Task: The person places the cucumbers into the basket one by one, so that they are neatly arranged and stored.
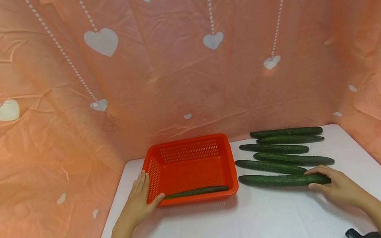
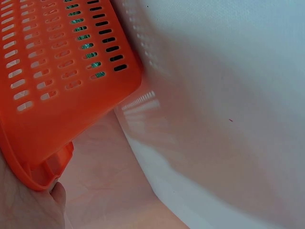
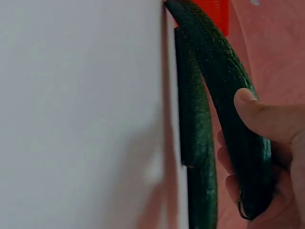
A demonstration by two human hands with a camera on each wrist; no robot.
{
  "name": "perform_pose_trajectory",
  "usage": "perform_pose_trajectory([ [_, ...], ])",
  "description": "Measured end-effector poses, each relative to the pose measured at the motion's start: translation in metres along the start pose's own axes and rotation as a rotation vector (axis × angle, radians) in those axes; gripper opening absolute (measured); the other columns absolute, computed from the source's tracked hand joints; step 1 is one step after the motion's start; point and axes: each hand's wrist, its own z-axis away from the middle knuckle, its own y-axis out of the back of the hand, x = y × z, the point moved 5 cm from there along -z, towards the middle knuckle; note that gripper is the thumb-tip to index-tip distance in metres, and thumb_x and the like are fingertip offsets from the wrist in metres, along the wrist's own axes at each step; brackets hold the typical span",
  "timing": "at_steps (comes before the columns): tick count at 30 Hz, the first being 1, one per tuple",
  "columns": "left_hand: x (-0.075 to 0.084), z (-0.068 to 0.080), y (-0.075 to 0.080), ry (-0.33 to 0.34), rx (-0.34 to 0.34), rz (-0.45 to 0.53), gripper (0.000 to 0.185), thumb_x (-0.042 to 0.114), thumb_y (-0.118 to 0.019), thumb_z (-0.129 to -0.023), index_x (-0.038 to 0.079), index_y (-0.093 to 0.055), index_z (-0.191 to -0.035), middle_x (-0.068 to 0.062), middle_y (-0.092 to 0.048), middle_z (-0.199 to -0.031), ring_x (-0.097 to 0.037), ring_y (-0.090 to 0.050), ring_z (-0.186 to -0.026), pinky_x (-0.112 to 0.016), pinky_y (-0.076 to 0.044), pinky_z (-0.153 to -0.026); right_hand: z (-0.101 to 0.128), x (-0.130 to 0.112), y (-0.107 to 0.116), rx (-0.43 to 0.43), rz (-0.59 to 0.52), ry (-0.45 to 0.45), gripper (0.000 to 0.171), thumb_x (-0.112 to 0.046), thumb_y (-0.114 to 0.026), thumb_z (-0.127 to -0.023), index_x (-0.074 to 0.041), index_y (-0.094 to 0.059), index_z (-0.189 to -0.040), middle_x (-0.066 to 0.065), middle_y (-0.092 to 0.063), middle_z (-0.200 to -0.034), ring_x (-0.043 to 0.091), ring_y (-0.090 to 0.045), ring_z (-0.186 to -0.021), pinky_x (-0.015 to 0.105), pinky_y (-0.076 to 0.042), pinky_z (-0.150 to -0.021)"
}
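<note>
In the head view, my right hand grips the right end of a long dark-green cucumber, the nearest of several on the right. The right wrist view shows the thumb on one side of this cucumber and fingers curled round the other. Another cucumber lies close beside it. My left hand rests on the near left corner of a red plastic basket, fingers straight along the left rim, thumb spread over the front rim. One cucumber lies inside along the basket's front wall.
Several more cucumbers lie roughly side by side behind the held one, right of the basket. Everything stands on a white-covered table. Orange-pink cloth with white hearts hangs behind and along both sides.
</note>
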Motion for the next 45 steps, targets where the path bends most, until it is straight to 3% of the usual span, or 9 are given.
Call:
perform_pose_trajectory([
  [3,0.0,0.0,-0.001,-0.001,0.0,-0.002,0.106,0.061,-0.062,-0.102,-0.01,-0.017,-0.167,-0.025,-0.008,-0.178,-0.043,-0.006,-0.165,-0.062,-0.01,-0.132,-0.001,-0.007,0.006,0.035,-0.015,0.04,0.035,-0.014,-0.085,-0.094,-0.017,-0.074,-0.127,0.004,-0.07,-0.125,-0.021,-0.045,-0.119,0.015,-0.056,-0.082],
  [8,0.0,0.0,-0.001,-0.006,0.0,-0.003,0.105,0.061,-0.062,-0.102,-0.01,-0.018,-0.167,-0.025,-0.008,-0.178,-0.044,-0.006,-0.165,-0.061,-0.008,-0.133,-0.005,-0.022,0.018,0.136,-0.01,0.071,0.041,-0.01,-0.087,-0.09,-0.02,-0.075,-0.128,-0.012,-0.069,-0.122,-0.021,-0.045,-0.119,0.003,-0.037,-0.09],
  [14,0.001,0.0,-0.001,0.003,0.002,-0.002,0.105,0.061,-0.062,-0.103,-0.01,-0.018,-0.166,-0.026,-0.008,-0.178,-0.044,-0.006,-0.165,-0.063,-0.01,-0.132,-0.016,-0.039,0.032,0.205,0.014,0.141,0.046,-0.004,-0.089,-0.086,-0.017,-0.075,-0.127,-0.017,-0.066,-0.118,-0.018,-0.046,-0.119,0.0,-0.03,-0.096],
  [20,0.002,-0.002,-0.001,-0.003,-0.005,-0.006,0.106,0.063,-0.06,-0.103,-0.01,-0.017,-0.167,-0.025,-0.006,-0.178,-0.044,-0.005,-0.165,-0.061,-0.009,-0.133,-0.016,-0.042,0.048,0.219,0.01,0.111,0.044,-0.009,-0.089,-0.088,-0.02,-0.074,-0.128,-0.03,-0.061,-0.121,-0.022,-0.043,-0.121,-0.002,-0.026,-0.095],
  [24,0.001,-0.001,0.001,0.006,-0.002,0.001,0.106,0.062,-0.062,-0.102,-0.011,-0.017,-0.166,-0.026,-0.007,-0.178,-0.045,-0.006,-0.165,-0.062,-0.009,-0.133,-0.023,-0.05,0.05,0.202,0.007,0.08,0.043,-0.013,-0.088,-0.091,-0.022,-0.074,-0.13,-0.021,-0.063,-0.124,-0.02,-0.044,-0.123,0.001,-0.03,-0.095],
  [27,0.0,-0.001,0.001,0.011,-0.005,0.005,0.106,0.061,-0.063,-0.102,-0.011,-0.017,-0.166,-0.026,-0.007,-0.178,-0.045,-0.005,-0.165,-0.062,-0.009,-0.132,-0.031,-0.06,0.043,0.154,0.004,0.059,0.042,-0.016,-0.086,-0.093,-0.023,-0.073,-0.133,-0.005,-0.065,-0.131,-0.003,-0.051,-0.128,0.028,-0.046,-0.106],
  [31,0.0,-0.001,0.0,0.009,-0.004,0.004,0.106,0.061,-0.062,-0.102,-0.011,-0.017,-0.166,-0.026,-0.008,-0.178,-0.045,-0.006,-0.165,-0.062,-0.009,-0.132,-0.046,-0.077,0.024,0.104,0.015,0.081,0.041,-0.018,-0.084,-0.095,-0.021,-0.072,-0.134,0.003,-0.068,-0.132,0.019,-0.058,-0.125,0.059,-0.052,-0.092],
  [40,0.001,-0.001,-0.001,0.015,-0.01,0.014,0.107,0.062,-0.062,-0.102,-0.01,-0.016,-0.167,-0.025,-0.006,-0.178,-0.045,-0.004,-0.165,-0.063,-0.008,-0.132,-0.088,-0.11,-0.021,0.11,-0.024,0.205,0.041,-0.018,-0.088,-0.091,-0.021,-0.075,-0.13,-0.006,-0.072,-0.121,0.019,-0.065,-0.118,0.045,-0.057,-0.095],
  [45,0.0,0.0,0.0,0.01,-0.003,-0.001,0.106,0.062,-0.062,-0.102,-0.01,-0.018,-0.167,-0.026,-0.008,-0.178,-0.045,-0.006,-0.165,-0.064,-0.011,-0.132,-0.109,-0.129,-0.046,0.079,-0.101,0.232,0.043,-0.013,-0.09,-0.087,-0.015,-0.077,-0.127,-0.001,-0.074,-0.12,0.027,-0.067,-0.118,0.057,-0.055,-0.103],
])
